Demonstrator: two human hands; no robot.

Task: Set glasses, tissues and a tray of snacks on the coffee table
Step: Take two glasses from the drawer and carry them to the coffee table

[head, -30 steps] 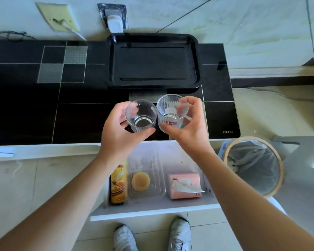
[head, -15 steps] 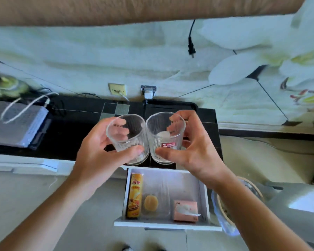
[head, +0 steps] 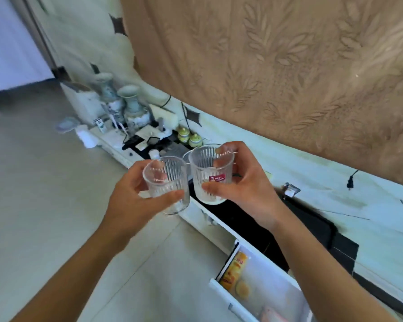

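Note:
My left hand [head: 130, 201] grips a clear ribbed glass [head: 165, 182], thumb across its front. Beside it, my right hand [head: 244, 184] grips a second ribbed glass [head: 211, 173] with a red label. Both glasses are held upright in the air, side by side, in front of a low black-topped cabinet [head: 254, 219]. The black tray [head: 316, 226] lies on that cabinet at the right. Below it an open white drawer [head: 249, 296] holds an orange snack can [head: 233, 268], a round cake [head: 242, 290] in a clear box and a pink tissue pack [head: 271, 313].
Two pale vases [head: 130, 105], small green jars [head: 189, 135] and other clutter crowd the cabinet's far left end. A brown patterned panel [head: 289, 66] covers the wall above. Pale tiled floor [head: 33, 182] stretches to the left.
The view has swung left and tilted, so the cabinet now runs diagonally. Both hands still hold the glasses side by side; the drawer has slid to the lower right.

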